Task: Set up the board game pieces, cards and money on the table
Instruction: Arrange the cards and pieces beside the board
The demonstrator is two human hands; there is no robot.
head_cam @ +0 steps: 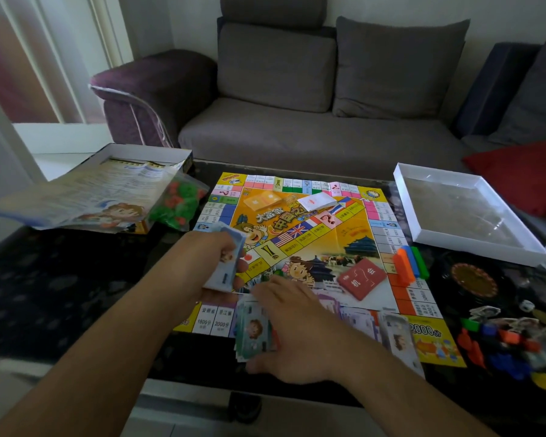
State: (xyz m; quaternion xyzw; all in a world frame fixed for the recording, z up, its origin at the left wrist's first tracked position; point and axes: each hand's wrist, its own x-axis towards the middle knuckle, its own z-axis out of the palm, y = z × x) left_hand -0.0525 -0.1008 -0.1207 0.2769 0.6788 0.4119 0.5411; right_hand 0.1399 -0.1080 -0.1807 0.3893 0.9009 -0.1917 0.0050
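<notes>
Pale blue play banknotes (pixel 226 263) are sitting curled inside the gripping left hand (pixel 216 266), above the board's near left edge. Just right and nearer, the right hand (pixel 292 329) is lying flat, fingers spread, pressing a greenish note pile (pixel 254 331) on the game board (pixel 353 234). Farther right, a red card deck (pixel 361 274) and coloured bars (pixel 410 264) are resting on the board, with loose tokens (pixel 501 342) lying on the dark counter (pixel 60 294).

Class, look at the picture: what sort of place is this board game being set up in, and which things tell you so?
Most likely a home living room. A grey sofa with cushions stands behind a low dark coffee table, and the game board lies spread on that table.
</notes>
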